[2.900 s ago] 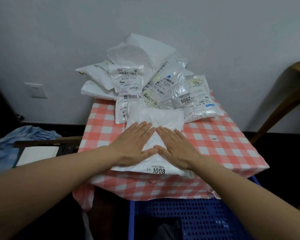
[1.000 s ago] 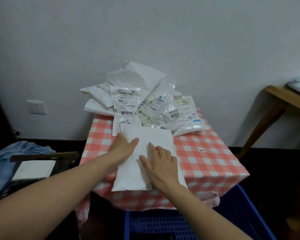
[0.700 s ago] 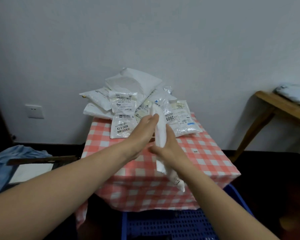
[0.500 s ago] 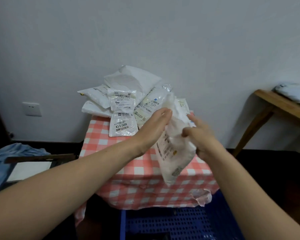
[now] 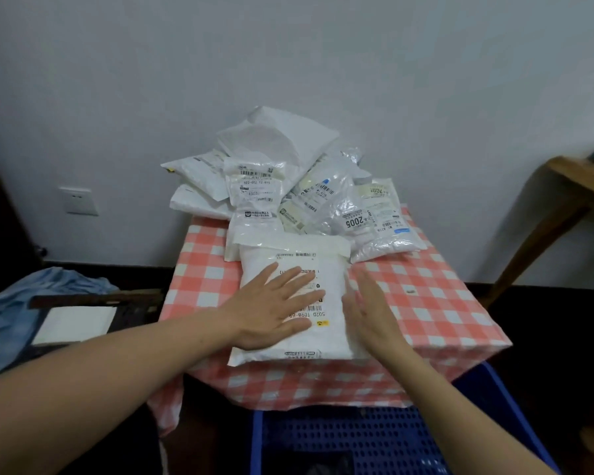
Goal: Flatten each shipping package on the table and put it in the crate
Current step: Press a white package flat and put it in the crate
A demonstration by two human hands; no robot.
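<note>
We have the package [image 5: 328, 269] flipped, label-up at the table's [image 5: 432, 303] front edge. Left hand [image 5: 275, 306] presses flat-palmed, right hand [image 5: 371, 315] straight-fingered beside it, gripping nothing. Crate [image 5: 357, 440] next.

Left grip [image 5: 275, 306] palm down, fingers straight and spread, right grip [image 5: 367, 310] set on edge, palm facing inward, fingers straight and together, both bare forearms [image 5: 134, 365] extended forward, converging from the lower corners

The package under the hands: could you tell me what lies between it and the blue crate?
Only the checked tablecloth, hanging over the front edge, separates the package from the crate, in the head view.
</note>
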